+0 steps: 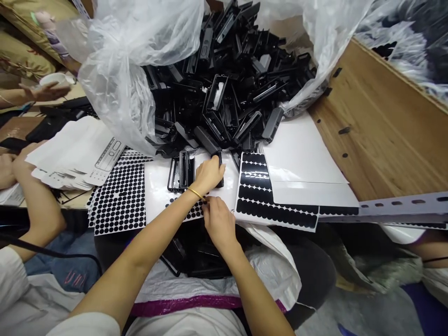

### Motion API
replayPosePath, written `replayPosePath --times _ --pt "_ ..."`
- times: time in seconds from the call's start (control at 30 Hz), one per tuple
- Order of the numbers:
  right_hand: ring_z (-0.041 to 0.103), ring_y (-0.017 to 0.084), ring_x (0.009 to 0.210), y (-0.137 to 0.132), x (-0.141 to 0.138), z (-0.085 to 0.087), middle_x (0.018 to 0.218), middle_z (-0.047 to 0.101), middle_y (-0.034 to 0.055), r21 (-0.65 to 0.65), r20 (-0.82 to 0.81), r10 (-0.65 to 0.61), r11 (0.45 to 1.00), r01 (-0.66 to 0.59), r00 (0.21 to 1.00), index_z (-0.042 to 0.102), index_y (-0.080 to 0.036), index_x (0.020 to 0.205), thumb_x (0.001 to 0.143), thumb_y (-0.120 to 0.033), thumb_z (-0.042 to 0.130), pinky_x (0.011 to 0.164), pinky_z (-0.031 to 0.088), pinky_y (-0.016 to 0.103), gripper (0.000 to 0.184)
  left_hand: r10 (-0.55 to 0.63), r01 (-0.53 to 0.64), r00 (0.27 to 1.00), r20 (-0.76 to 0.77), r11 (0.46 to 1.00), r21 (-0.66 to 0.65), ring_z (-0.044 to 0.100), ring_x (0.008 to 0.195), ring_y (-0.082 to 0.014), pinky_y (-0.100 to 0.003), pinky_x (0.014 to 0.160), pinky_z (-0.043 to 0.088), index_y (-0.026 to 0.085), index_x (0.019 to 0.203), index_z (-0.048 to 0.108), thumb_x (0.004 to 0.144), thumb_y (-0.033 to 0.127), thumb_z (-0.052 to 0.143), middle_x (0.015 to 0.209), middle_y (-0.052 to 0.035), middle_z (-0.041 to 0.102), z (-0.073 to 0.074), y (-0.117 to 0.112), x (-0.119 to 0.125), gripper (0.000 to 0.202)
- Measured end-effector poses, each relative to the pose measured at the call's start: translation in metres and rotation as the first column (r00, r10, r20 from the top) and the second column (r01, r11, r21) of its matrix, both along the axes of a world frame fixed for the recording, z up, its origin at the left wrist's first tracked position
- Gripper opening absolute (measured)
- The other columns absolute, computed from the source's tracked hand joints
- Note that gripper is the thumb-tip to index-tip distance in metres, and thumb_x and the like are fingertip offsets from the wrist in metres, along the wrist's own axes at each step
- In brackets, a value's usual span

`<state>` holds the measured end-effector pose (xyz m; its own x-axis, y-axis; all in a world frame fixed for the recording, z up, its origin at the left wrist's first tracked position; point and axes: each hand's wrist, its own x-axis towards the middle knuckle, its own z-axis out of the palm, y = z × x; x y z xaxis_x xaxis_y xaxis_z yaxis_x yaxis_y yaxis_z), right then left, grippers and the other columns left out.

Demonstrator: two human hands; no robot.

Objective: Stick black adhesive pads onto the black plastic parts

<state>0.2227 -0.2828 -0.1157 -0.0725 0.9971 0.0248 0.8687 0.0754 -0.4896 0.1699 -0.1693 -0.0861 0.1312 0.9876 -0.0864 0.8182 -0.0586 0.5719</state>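
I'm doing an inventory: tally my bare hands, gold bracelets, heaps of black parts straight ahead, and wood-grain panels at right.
Left hand and right hand: 2
Gold bracelet: 1
Heap of black plastic parts: 1
Wood-grain panel: 1
Total: 5

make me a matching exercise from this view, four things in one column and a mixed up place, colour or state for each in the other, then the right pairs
Column one
1. left hand
2. right hand
3. pile of black plastic casings
4. wooden panel

Column two
A. flanked by translucent plastic sheeting
B. bare wrist, nearer the camera
C. gold bracelet around its wrist
D. brown, on the right side of the view

Right pairs: 1-C, 2-B, 3-A, 4-D
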Motion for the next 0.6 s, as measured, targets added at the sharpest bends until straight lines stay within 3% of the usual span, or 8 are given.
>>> replayPosePath --times 0.1,0.17,0.23,0.3,0.4,0.5,0.6 --pt "0.06 0.024 0.082 0.007 0.003 0.001 0.088 0.065 0.0104 -0.078 0.014 -0.025 0.997 0.026 1.0 0.055 -0.018 0.09 0.085 -0.016 0.049 0.059 0.043 0.03 0.008 -0.022 -0.009 0.979 0.201 0.989 0.151 0.059 0.085 -0.0205 -0.033 0.08 0.044 0.019 0.074 0.051 0.085 0.024 0.045 0.082 -0.0069 0.061 -0.001 -0.017 -0.021 0.014" --pt "0.059 0.02 0.074 0.007 0.012 0.003 0.082 0.063 0.0063 -0.108 -0.1 -0.006 0.994 -0.005 0.995 0.054 -0.02 0.082 0.084 -0.015 0.05 0.059 0.041 0.029 0.006 -0.019 -0.083 0.903 0.43 0.973 0.216 0.057 0.089 -0.0172 -0.029 0.082 0.043 0.019 0.072 0.051 0.085 0.026 0.045 0.094 -0.0068 0.059 -0.003 -0.036 -0.035 0.017" --pt "0.055 0.016 0.064 0.001 0.024 0.005 0.071 0.059 0.0011 -0.131 -0.31 0.012 0.99 -0.055 0.951 0.051 -0.021 0.073 0.082 -0.017 0.051 0.058 0.039 0.027 0.01 0.049 -0.134 0.771 0.635 0.987 0.086 0.057 0.087 -0.0154 -0.028 0.079 0.044 0.018 0.071 0.051 0.086 0.035 0.046 0.098 -0.0061 0.059 -0.006 -0.057 -0.046 0.023" --pt "0.049 0.013 0.057 -0.008 0.035 0.007 0.063 0.053 -0.0024 -0.169 -0.555 -0.029 0.982 -0.079 0.831 0.048 -0.021 0.07 0.082 -0.022 0.052 0.055 0.037 0.024 0.013 0.196 -0.07 0.575 0.795 0.979 -0.191 0.059 0.08 -0.0143 -0.028 0.074 0.046 0.019 0.074 0.049 0.085 0.043 0.047 0.091 -0.0041 0.062 -0.01 -0.077 -0.05 0.027" --pt "0.042 0.01 0.053 -0.022 0.043 0.01 0.063 0.048 -0.0038 -0.229 -0.772 -0.178 0.973 -0.006 0.611 0.048 -0.021 0.072 0.083 -0.031 0.051 0.051 0.034 0.023 0.015 0.417 0.124 0.301 0.858 0.875 -0.469 0.06 0.072 -0.0122 -0.026 0.069 0.046 0.019 0.084 0.05 0.081 0.047 0.055 0.082 -0.0006 0.062 -0.016 -0.1 -0.045 0.028" --pt "0.038 0.009 0.053 -0.031 0.041 0.01 0.065 0.046 -0.0037 -0.257 -0.82 -0.26 0.963 0.077 0.511 0.048 -0.02 0.072 0.082 -0.034 0.051 0.05 0.033 0.022 0.017 0.489 0.189 0.226 0.843 0.827 -0.53 0.055 0.065 -0.008 -0.02 0.064 0.043 0.019 0.087 0.055 0.077 0.044 0.062 0.075 0.0028 0.058 -0.019 -0.112 -0.036 0.028" --pt "0.041 0.01 0.055 -0.034 0.035 0.009 0.065 0.046 -0.0036 -0.235 -0.799 -0.266 0.964 0.126 0.539 0.049 -0.02 0.073 0.083 -0.032 0.05 0.052 0.034 0.023 0.016 0.501 0.211 0.229 0.835 0.812 -0.545 0.05 0.063 -0.0066 -0.017 0.061 0.041 0.019 0.087 0.056 0.078 0.042 0.062 0.069 0.0048 0.054 -0.019 -0.117 -0.03 0.026"
